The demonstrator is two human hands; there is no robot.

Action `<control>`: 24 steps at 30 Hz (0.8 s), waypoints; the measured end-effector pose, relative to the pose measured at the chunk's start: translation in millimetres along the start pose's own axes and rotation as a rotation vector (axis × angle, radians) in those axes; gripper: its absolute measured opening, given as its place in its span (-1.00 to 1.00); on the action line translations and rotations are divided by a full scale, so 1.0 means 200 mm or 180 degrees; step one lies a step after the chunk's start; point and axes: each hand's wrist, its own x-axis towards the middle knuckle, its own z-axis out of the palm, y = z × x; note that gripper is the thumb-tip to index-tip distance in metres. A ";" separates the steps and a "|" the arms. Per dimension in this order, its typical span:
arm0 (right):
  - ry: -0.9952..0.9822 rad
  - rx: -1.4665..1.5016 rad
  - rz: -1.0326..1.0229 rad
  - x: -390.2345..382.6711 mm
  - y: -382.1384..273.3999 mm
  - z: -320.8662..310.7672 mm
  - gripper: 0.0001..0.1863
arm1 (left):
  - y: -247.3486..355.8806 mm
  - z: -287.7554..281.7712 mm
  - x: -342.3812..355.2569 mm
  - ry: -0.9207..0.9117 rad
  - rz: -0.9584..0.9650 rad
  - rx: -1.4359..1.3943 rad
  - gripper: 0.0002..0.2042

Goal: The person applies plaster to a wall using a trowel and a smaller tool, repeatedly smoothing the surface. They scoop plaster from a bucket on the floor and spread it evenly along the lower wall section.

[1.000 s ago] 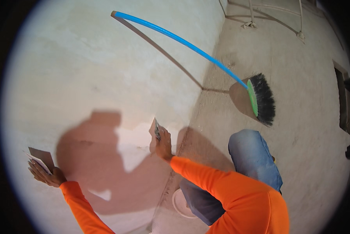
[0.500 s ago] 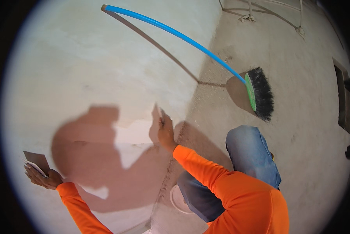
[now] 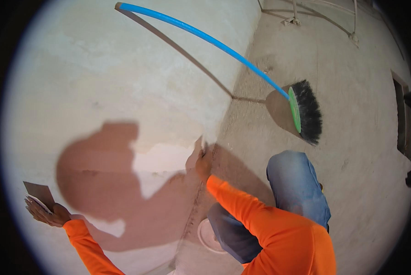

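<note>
My left hand (image 3: 48,215) is at the far left, fingers spread beneath a thin flat plate (image 3: 40,204) with white material on it. Beside the plate is a dark rectangle; I cannot tell whether it is its shadow or part of it. Low on the pale wall (image 3: 100,87), next to the corner with the floor, my right hand (image 3: 204,165) is closed on a small flat-bladed putty knife (image 3: 204,141). Its blade is blurred and points up along the wall. A paler, smooth patch (image 3: 162,157) lies left of that hand.
A broom with a blue handle (image 3: 201,34) and black bristles (image 3: 309,112) leans on the wall, its head on the concrete floor (image 3: 356,137). A round pale lid or bucket (image 3: 209,236) sits by my bent legs (image 3: 292,178). Thin pole legs (image 3: 354,20) stand at the far right.
My right hand has moved right and down with the putty knife, toward the wall's bottom edge. The left hand with the plate has shifted slightly left and down.
</note>
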 end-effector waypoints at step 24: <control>0.0262 -0.0830 -0.1504 0.24 -0.11 -0.08 -0.30 | 0.01 0.01 0.00 0.0069 0.0023 0.0064 -0.22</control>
